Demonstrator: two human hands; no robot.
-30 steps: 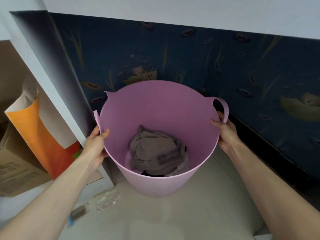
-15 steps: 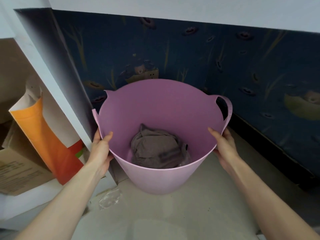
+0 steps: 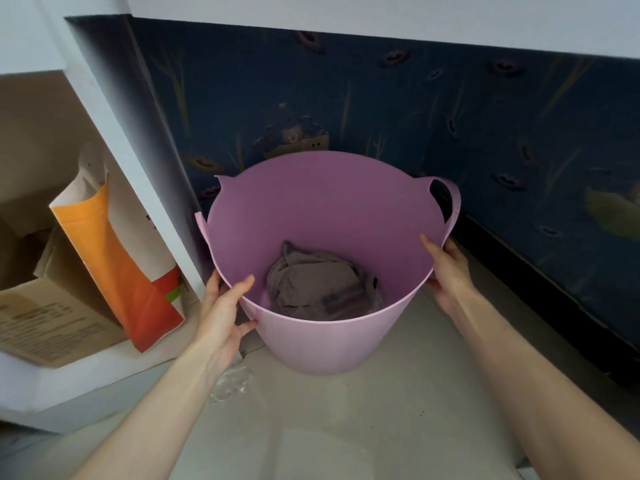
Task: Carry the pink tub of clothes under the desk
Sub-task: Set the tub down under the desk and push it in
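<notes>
The pink tub [image 3: 325, 344] stands on the pale floor beneath the white desk top [image 3: 381, 19], close to the dark blue patterned wall. Crumpled grey-brown clothes [image 3: 322, 285] lie at its bottom. My left hand [image 3: 225, 306] grips the tub's near left rim, thumb inside and fingers outside. My right hand [image 3: 446, 268] holds the right rim just below the loop handle [image 3: 450, 202], thumb over the edge.
The white desk side panel [image 3: 138, 140] rises just left of the tub. Beyond it, an orange and white paper bag [image 3: 114, 251] and a cardboard box [image 3: 45, 317] sit on a low shelf. A scrap of clear plastic [image 3: 230, 382] lies on the floor.
The tub has gone down and farther in under the desk, and now rests on the floor. Both hands slid along the rim toward me, still holding it.
</notes>
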